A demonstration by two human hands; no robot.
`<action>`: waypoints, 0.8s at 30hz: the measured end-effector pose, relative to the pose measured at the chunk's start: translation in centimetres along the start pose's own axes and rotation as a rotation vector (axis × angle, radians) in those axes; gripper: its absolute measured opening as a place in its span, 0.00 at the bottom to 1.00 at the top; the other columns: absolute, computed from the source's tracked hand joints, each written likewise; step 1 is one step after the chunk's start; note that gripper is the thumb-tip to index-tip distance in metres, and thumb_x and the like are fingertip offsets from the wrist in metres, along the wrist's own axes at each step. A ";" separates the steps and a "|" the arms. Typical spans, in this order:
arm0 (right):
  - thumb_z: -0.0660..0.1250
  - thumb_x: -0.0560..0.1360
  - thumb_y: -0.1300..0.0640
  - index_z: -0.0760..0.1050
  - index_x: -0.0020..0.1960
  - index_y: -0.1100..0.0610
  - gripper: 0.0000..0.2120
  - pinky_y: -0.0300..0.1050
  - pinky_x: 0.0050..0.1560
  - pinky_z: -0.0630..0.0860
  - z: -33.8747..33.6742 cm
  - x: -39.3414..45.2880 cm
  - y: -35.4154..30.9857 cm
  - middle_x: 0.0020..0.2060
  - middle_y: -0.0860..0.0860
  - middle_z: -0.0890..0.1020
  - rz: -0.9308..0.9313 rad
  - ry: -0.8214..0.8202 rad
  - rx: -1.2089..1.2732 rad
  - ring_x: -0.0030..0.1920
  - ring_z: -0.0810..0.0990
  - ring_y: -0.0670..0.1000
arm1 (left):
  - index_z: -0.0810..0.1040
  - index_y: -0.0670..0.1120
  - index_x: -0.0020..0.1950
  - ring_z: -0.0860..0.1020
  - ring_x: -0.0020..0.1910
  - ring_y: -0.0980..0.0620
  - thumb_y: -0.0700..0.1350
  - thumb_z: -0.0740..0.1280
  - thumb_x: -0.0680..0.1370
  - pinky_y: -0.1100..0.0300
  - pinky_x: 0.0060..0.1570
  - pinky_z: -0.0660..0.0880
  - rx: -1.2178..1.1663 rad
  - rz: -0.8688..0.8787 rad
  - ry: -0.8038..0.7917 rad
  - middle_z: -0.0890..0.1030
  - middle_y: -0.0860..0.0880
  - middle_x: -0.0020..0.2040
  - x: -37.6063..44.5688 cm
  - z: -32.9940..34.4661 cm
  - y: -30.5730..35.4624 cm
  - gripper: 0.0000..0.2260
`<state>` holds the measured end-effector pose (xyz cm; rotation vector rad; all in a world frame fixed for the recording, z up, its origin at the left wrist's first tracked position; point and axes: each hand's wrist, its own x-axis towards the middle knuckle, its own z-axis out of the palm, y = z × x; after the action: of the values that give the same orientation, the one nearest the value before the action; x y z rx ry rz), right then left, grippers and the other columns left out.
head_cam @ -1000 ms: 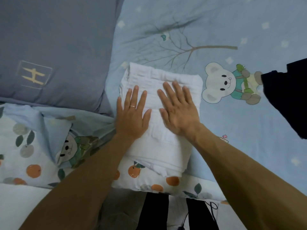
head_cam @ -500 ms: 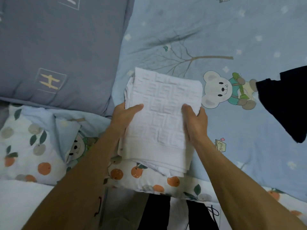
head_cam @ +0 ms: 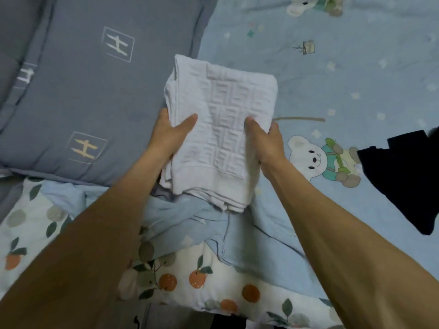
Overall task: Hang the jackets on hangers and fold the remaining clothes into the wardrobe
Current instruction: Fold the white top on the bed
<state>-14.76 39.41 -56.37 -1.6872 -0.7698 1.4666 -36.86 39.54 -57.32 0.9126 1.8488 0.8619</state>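
Open blue bedsheet (head_cam: 344, 74) lies beyond the folded white cloth (head_cam: 221, 129); grey pillow (head_cam: 95, 91) crowds the left, dark garment (head_cam: 408, 179) blocks far right.

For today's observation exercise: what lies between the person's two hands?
In the head view, the folded white garment lies between the left hand and right hand; both grip its sides.

The fingers of the left hand (head_cam: 172, 132) and right hand (head_cam: 266, 138) are hidden under the folded white cloth (head_cam: 221, 129); only the thumbs show on top. The cloth's underside is out of sight. The dark garment (head_cam: 403, 176) is cut off by the right edge; its type cannot be told. The pillow (head_cam: 83, 91) runs past the left and top edges. A dark shape at the bottom edge cannot be identified.
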 end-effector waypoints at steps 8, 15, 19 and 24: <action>0.72 0.75 0.58 0.79 0.55 0.61 0.11 0.43 0.43 0.80 -1.6 -1.2 8.1 0.50 0.54 0.84 0.361 -0.090 -0.240 0.45 0.83 0.52 | 0.78 0.44 0.63 0.79 0.56 0.48 0.52 0.72 0.76 0.56 0.58 0.75 0.253 -0.165 -0.074 0.81 0.49 0.57 -0.8 -1.5 -7.7 0.20; 0.71 0.76 0.52 0.74 0.39 0.60 0.14 0.39 0.25 0.73 -1.8 -4.7 8.8 0.34 0.54 0.79 0.400 -0.085 -0.319 0.31 0.79 0.51 | 0.79 0.46 0.54 0.79 0.46 0.50 0.51 0.74 0.74 0.59 0.49 0.75 0.068 -0.309 0.135 0.80 0.49 0.48 -5.3 -0.8 -8.6 0.13; 0.72 0.72 0.55 0.75 0.35 0.64 0.13 0.41 0.31 0.74 -2.7 -7.3 6.2 0.30 0.55 0.78 0.252 -0.041 -0.567 0.32 0.76 0.54 | 0.75 0.43 0.45 0.72 0.27 0.51 0.43 0.72 0.75 0.64 0.26 0.69 -0.140 -0.580 0.146 0.74 0.45 0.36 -9.5 -1.4 -6.2 0.07; 0.74 0.72 0.60 0.79 0.40 0.58 0.05 0.57 0.49 0.81 -5.5 -14.1 2.4 0.35 0.55 0.83 0.183 -0.145 -0.348 0.38 0.83 0.56 | 0.79 0.45 0.50 0.78 0.34 0.53 0.38 0.69 0.78 0.64 0.33 0.73 -0.317 -0.455 0.025 0.80 0.46 0.39 -18.2 -1.1 0.0 0.03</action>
<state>-11.64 25.54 -50.63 -1.9676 -1.0191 1.6683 -31.57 23.87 -49.70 0.2684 1.7739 0.8439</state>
